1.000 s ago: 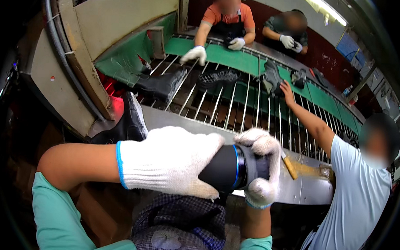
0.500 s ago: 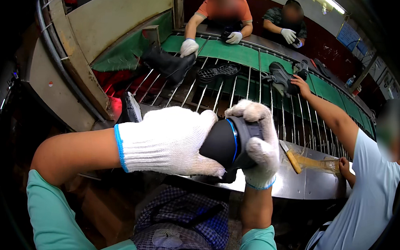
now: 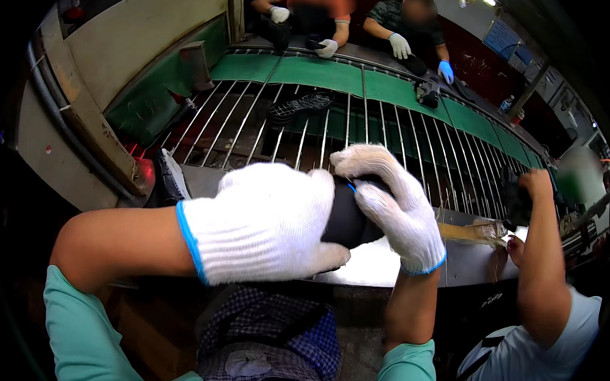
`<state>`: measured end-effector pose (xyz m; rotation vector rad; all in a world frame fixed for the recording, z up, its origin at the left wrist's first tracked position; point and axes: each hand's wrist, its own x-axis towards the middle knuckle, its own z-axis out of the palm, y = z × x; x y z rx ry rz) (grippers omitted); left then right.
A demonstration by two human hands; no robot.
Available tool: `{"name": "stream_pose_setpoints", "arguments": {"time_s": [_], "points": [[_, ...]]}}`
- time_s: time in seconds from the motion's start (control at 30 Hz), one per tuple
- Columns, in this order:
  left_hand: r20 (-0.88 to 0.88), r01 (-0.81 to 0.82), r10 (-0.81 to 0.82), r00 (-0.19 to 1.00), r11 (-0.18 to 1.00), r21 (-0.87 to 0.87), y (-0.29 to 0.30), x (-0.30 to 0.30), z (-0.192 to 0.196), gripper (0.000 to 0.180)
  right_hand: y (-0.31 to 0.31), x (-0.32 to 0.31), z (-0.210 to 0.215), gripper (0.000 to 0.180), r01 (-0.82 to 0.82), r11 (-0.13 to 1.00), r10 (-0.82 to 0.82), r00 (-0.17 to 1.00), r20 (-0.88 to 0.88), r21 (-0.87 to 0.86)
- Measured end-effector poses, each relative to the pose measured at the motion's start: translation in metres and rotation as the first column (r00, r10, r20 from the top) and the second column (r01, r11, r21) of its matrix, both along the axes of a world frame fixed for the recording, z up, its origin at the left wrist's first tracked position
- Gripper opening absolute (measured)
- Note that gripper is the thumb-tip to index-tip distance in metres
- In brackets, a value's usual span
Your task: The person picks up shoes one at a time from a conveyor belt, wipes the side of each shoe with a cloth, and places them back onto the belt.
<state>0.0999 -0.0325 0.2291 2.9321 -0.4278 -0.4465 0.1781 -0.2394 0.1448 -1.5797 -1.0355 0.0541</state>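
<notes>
Both my hands wear white knit gloves with blue cuffs. A black shoe [image 3: 345, 216] is between them, over the near metal edge of the conveyor. My left hand [image 3: 263, 223] wraps its smooth rounded end, the thumb underneath. My right hand [image 3: 398, 211] is closed over the opposite end, fingers bent across the top, where a thin blue line shows. Much of the shoe is hidden by the gloves.
Metal rods [image 3: 247, 120] form the conveyor ahead, with a black sole [image 3: 300, 108] on it. Another shoe [image 3: 173, 174] stands at left. A tan strip [image 3: 468, 231] lies at right by a co-worker's arm [image 3: 545, 262]. Two gloved co-workers are across green mats [image 3: 317, 70].
My right fingers have shifted over the shoe, covering its grey sole. The black boot and grey shoe have left the rods; the co-worker at right now holds a dark item. The view has shifted.
</notes>
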Motion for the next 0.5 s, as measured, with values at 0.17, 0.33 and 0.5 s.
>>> {"name": "stream_pose_setpoints", "arguments": {"time_s": [0.17, 0.33, 0.5], "points": [[-0.023, -0.033, 0.034, 0.999, 0.999, 0.036, 0.010, 0.029, 0.004, 0.090, 0.029, 0.011, -0.024, 0.051, 0.182, 0.943, -0.117, 0.965, -0.235, 0.277], [-0.002, -0.114, 0.114, 0.993, 0.992, -0.053, 0.032, 0.035, -0.002, 0.091, 0.051, 0.006, -0.064, 0.098, 0.344, 0.891, -0.262, 0.923, -0.282, 0.297], [-0.146, -0.321, 0.293, 0.945, 0.917, -0.238, 0.068, 0.050, -0.015, 0.098, 0.034, -0.026, -0.167, 0.088, 0.330, 0.926, -0.373, 0.875, -0.307, -0.185]]}}
